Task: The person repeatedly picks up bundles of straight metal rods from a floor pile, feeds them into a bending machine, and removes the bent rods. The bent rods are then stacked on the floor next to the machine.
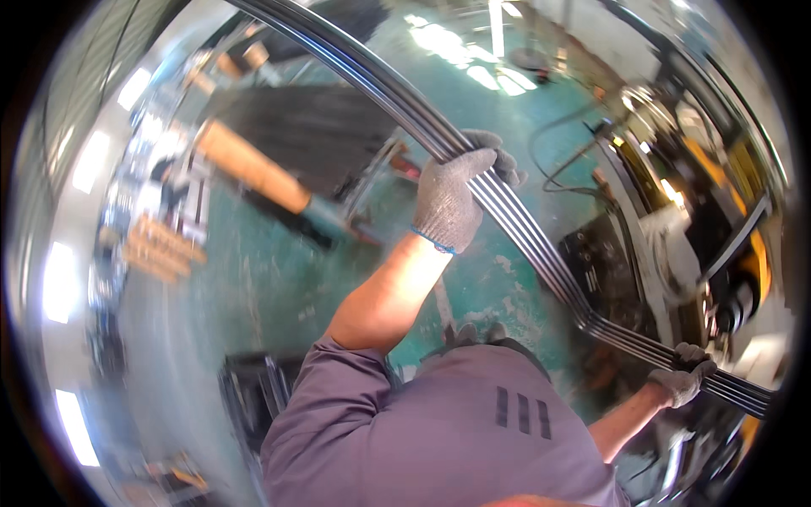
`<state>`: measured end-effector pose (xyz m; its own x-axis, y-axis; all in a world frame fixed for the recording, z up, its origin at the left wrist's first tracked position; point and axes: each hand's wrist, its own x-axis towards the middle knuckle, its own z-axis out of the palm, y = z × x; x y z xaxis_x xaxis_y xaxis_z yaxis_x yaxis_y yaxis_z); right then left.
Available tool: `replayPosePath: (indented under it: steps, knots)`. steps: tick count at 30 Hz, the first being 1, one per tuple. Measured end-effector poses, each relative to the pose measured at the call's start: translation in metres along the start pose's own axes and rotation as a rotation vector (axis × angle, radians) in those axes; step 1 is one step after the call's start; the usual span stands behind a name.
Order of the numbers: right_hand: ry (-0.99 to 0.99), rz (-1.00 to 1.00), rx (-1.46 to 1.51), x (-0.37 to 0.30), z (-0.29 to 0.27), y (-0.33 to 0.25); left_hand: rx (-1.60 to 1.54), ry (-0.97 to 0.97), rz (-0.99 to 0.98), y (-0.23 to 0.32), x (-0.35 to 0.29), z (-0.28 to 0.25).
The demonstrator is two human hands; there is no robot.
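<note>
A bundle of several long, dark, shiny metal bars [530,239] crosses in front of me, from the top left down to the right edge. It appears bent between my hands. My left hand [454,193], in a grey knitted glove with a blue cuff edge, is wrapped around the bundle in the upper middle. Farther down, close to the right-hand end in view, my right hand [681,377] grips the same bars, also in a grey glove. Both hands hold the bars side by side as one bunch. The bundle's far end runs out of view at the top.
Yellow and black machinery [718,194] stands along the right, with a dark cable [549,173] beside it. A dark table [296,127] and an orange-brown roll [252,165] lie to the left. Wooden pallets [160,249] sit beyond. The floor [279,296] is green; a black chair-like object [249,384] is beside me.
</note>
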<state>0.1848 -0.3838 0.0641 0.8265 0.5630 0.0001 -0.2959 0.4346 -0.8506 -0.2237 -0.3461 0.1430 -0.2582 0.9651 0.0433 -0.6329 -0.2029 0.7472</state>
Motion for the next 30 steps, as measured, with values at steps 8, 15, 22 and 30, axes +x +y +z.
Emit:
replayPosePath:
  steps: [8,15,22,30]
  knots:
    - [-0.633,0.294,-0.205,0.004,0.131,0.12,-0.309,0.735,0.26,-0.006,-0.123,-0.123]
    - [-1.135,0.42,-0.216,-0.168,0.218,0.172,-0.582,1.246,0.608,-0.019,-0.254,-0.194]
    - [-1.7,0.487,-0.117,-0.393,0.274,0.177,-0.785,1.579,0.955,0.008,-0.349,-0.244]
    - [-2.217,0.585,-0.48,-0.619,0.177,0.218,-0.998,1.907,1.25,0.032,-0.469,-0.326]
